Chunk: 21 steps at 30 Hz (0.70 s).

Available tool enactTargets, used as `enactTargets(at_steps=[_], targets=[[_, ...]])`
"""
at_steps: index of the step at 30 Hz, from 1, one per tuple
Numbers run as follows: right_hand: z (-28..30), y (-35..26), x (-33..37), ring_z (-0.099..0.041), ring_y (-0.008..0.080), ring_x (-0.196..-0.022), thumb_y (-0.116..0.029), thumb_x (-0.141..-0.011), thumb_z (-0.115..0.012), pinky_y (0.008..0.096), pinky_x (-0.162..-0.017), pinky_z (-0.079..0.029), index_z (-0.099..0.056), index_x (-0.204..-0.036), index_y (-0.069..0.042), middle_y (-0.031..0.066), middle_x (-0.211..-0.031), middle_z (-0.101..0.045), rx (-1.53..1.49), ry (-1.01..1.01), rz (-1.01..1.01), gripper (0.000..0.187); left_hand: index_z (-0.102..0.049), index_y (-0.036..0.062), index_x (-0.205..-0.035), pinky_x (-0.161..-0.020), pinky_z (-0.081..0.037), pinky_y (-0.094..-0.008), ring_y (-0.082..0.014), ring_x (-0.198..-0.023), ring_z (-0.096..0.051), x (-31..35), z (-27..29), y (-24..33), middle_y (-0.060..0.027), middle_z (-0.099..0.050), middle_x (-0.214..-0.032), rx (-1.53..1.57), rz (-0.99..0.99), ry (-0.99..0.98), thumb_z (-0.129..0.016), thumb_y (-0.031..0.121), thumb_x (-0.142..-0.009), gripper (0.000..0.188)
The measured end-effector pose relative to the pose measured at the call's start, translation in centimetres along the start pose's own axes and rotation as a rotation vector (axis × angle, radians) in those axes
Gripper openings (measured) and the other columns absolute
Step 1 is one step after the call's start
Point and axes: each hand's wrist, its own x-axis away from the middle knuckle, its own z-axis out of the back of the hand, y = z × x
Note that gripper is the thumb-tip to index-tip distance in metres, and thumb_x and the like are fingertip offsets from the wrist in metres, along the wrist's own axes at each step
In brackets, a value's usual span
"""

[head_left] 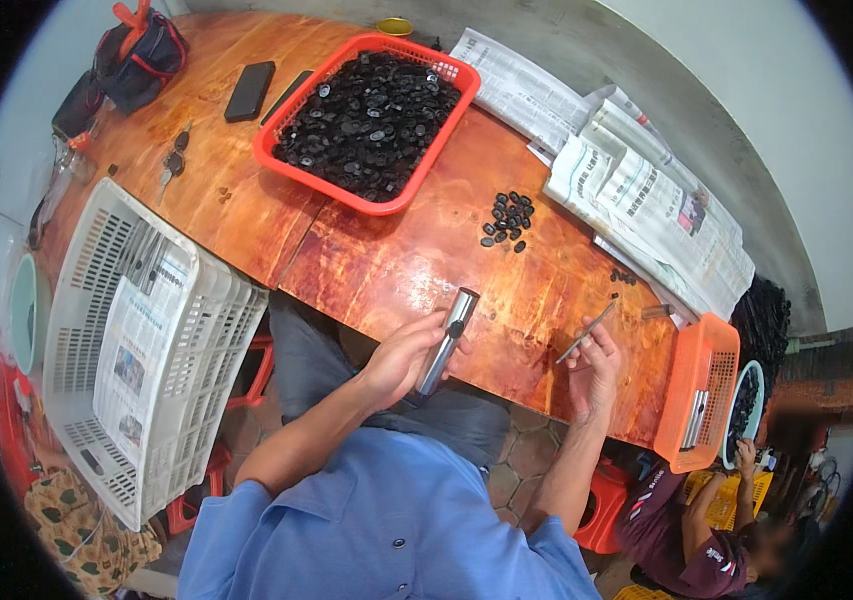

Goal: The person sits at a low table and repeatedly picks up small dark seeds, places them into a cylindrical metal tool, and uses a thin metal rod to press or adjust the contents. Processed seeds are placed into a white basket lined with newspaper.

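My left hand [396, 362] is closed around a shiny metal tube [436, 362], held tilted over the table's near edge. A small black oval piece [455, 328] sits on the side of the tube, near its upper end. To the right, my right hand [598, 372] pinches a thin dark rod [583, 333] that points up and away, apart from the tube. Beyond both hands, a small cluster of black oval pieces [509, 215] lies on the wooden table [386, 270]. Farther back, a red basket [378, 208] is filled with many similar black pieces.
Newspapers [646, 195] lie along the far right edge. An orange basket [686, 400] holding metal tubes stands at the right, near another person's arm [706, 500]. At the left is a white crate [211, 390] with newspaper inside. Keys [174, 160] and a black phone [249, 92] lie farther back.
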Motion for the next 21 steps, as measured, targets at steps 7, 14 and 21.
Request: enactTargets(at_steps=[7,14,21], targets=[[-2.1,1.3,0.0,-0.063,0.0123,-0.071,-0.002,-0.088,-0.063,0.0221,-0.06,-0.05,-0.058,-0.12,0.005,0.0082,-0.095,-0.067,-0.096,-0.012,-0.054,0.033,-0.039,0.0,-0.142,-0.076,-0.051,-0.0341,-0.0203,-0.086,-0.062,0.3,0.0,0.0,-0.0146,-0.06,-0.108,0.133,0.007,-0.025,-0.039,0.017,-0.103,0.042],[-1.6,1.5,0.1,-0.061,0.0123,-0.073,-0.002,-0.09,-0.061,0.0239,-0.063,-0.049,-0.06,-0.116,0.003,0.0076,-0.093,-0.066,-0.102,0.112,-0.057,0.026,-0.037,0.0009,-0.143,-0.076,-0.054,-0.0351,-0.0217,-0.087,-0.064,0.3,-0.1,0.0,-0.015,-0.06,-0.109,0.162,0.04,-0.015,-0.042,0.018,-0.104,0.042],[-0.7,1.4,-0.1,-0.061,0.0134,-0.073,-0.003,-0.088,-0.065,0.0251,-0.062,-0.05,-0.061,-0.109,0.0,0.0078,-0.094,-0.067,-0.119,0.054,-0.021,0.022,-0.04,0.0026,-0.138,-0.074,-0.055,-0.0332,-0.0194,-0.084,-0.064,0.1,-0.3,-0.1,-0.0132,-0.061,-0.111,0.064,0.029,0.008,-0.048,0.016,-0.103,0.039]])
